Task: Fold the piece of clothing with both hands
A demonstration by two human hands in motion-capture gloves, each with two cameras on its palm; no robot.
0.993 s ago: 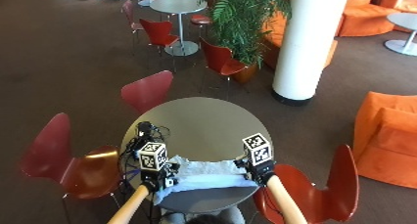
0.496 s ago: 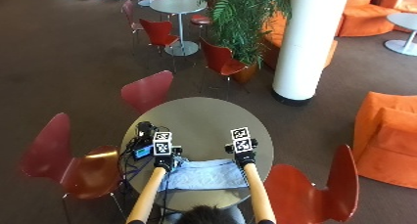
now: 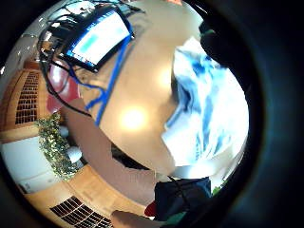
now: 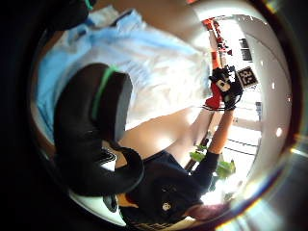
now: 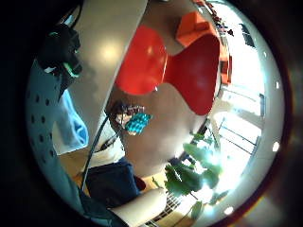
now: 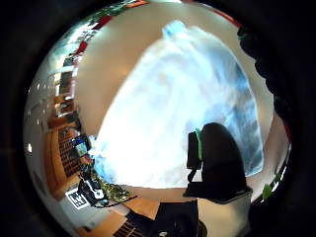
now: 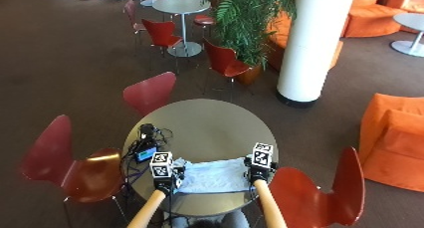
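Observation:
A light blue piece of clothing [image 7: 212, 175] lies spread flat on the near part of the round table [image 7: 205, 128]. My left hand [image 7: 163, 175] is at its left edge and my right hand [image 7: 260, 171] at its right edge. In the left thumb side palm view the thumb [image 4: 91, 120] curls above the cloth [image 4: 159, 72] without pinching it. The right thumb [image 6: 217, 158] likewise hovers over the flat cloth [image 6: 168, 113], apart from the fingers. The other left palm view shows the cloth's edge [image 3: 204, 109] lying on the tabletop.
A small lit device [image 7: 144, 153] with tangled cables sits on the table's left side, close to my left hand. Red chairs stand at the left [image 7: 66, 163], far side [image 7: 149, 91] and right [image 7: 318, 193] of the table.
Both hands pushed forward over the table, then drew back toward the near edge and a little apart. The cloth now lies flat between them.

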